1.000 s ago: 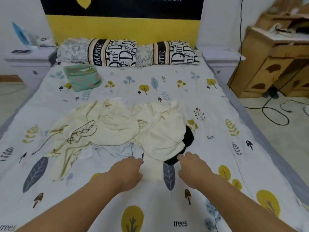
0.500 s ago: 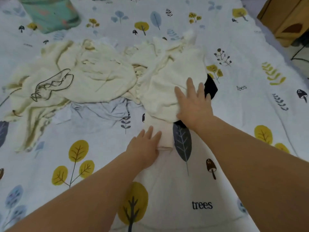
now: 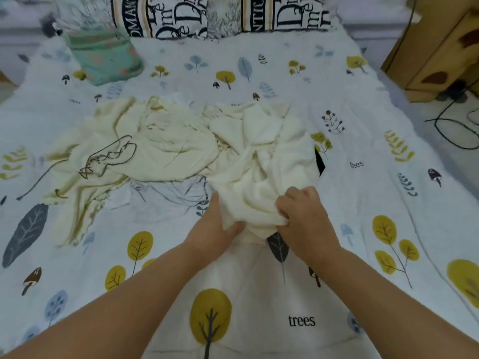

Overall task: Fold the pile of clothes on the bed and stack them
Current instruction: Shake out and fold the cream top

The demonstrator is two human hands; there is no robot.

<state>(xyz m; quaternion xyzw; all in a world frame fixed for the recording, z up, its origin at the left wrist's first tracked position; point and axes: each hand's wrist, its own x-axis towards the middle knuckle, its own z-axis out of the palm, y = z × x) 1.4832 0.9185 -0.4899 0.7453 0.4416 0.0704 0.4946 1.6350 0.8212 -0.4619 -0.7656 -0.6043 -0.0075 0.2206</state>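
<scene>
Both our left hand and right hand bunch the near edge of the cream garment at frame centre, likely to pull it free of the pile

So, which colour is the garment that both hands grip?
Cream, plain, in the head view: the garment.

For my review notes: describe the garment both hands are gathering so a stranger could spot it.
On the tree-print bed sheet, find the cream clothes pile. The garment is its right-hand, plain cream piece, bunched at its near edge between the left hand and right hand. Unlike the left cream garment, it has no dark line drawing.
</scene>
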